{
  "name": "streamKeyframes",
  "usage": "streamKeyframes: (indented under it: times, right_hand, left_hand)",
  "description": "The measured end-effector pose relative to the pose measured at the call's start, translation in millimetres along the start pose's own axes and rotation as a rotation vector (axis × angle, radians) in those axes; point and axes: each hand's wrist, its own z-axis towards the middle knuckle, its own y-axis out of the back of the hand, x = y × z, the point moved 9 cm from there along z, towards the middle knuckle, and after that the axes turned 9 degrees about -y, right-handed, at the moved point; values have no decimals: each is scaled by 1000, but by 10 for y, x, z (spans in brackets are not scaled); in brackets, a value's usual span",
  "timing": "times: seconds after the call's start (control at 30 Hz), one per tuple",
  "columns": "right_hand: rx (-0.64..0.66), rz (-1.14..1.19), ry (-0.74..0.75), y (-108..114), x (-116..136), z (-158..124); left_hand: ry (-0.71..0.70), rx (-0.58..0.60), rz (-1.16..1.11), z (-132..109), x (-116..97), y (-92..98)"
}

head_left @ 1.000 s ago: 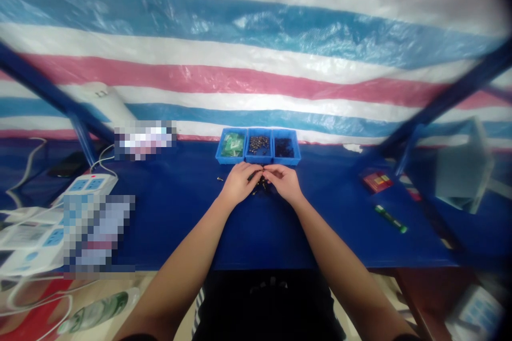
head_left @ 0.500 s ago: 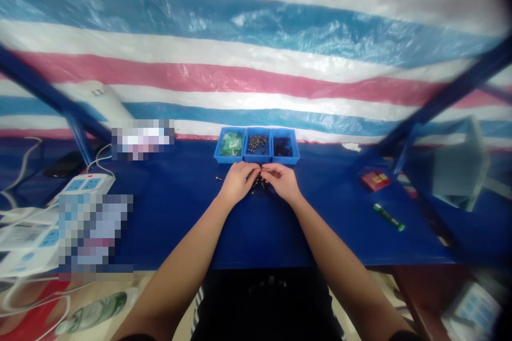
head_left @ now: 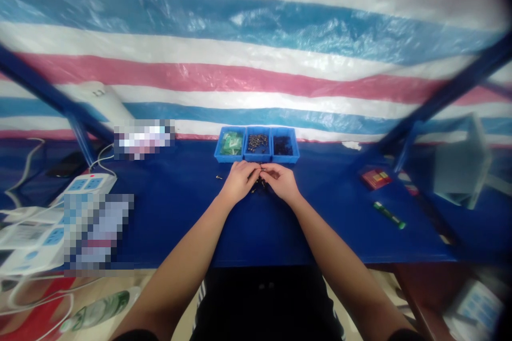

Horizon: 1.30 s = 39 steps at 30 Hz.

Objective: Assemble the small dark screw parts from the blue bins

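The left hand [head_left: 241, 182] and right hand [head_left: 282, 180] meet at the fingertips above small dark parts [head_left: 261, 186] on the blue table [head_left: 172, 213], near three bins [head_left: 258, 159] holding green packets [head_left: 232, 142], brassy bits [head_left: 258, 143] and black pieces [head_left: 282, 145].

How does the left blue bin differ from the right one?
The left bin holds green pieces; the right bin holds nearly black ones. The left bin's contents show pale patches; the right bin's look uniformly dark. Both are open-topped, similar in size, and flank the middle bin.
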Motion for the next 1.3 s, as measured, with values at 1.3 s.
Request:
streamKeyframes:
  times: [1.3]
  right_hand:
    - [-15,-162,86,-6,158,-60]
  left_hand:
    - [-6,-122,-49,-31,62,31]
